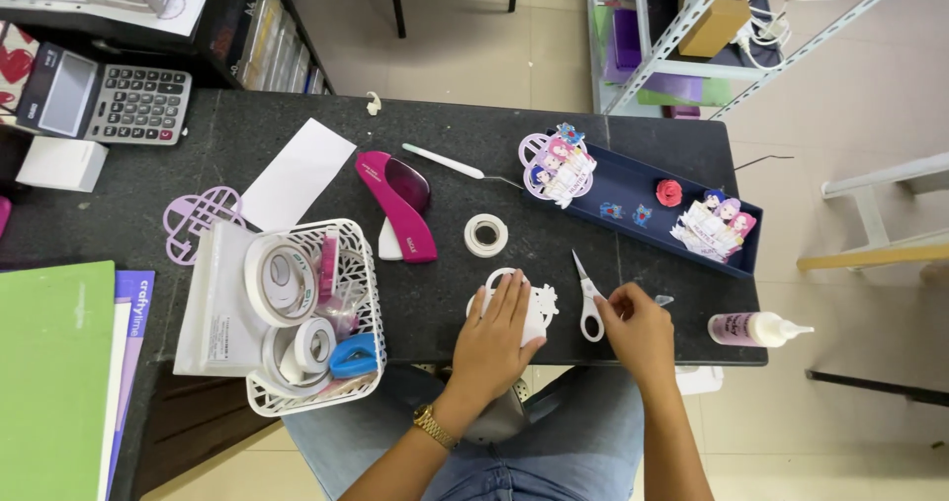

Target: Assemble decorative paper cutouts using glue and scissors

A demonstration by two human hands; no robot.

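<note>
Left hand (497, 325) lies flat on a white cutout (539, 308); right hand (638, 325), grip narrow, touches scissors (587, 298).

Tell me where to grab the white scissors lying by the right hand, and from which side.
Grip the white scissors by the handle loops, which lie nearest the table's front edge, coming from the near side. The closed blades point away toward the blue tray, and the right hand already rests beside the handles.

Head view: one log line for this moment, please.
left hand: flat on white cutout | right hand: by scissors | tape roll: apart, behind | surface: dark table
</note>
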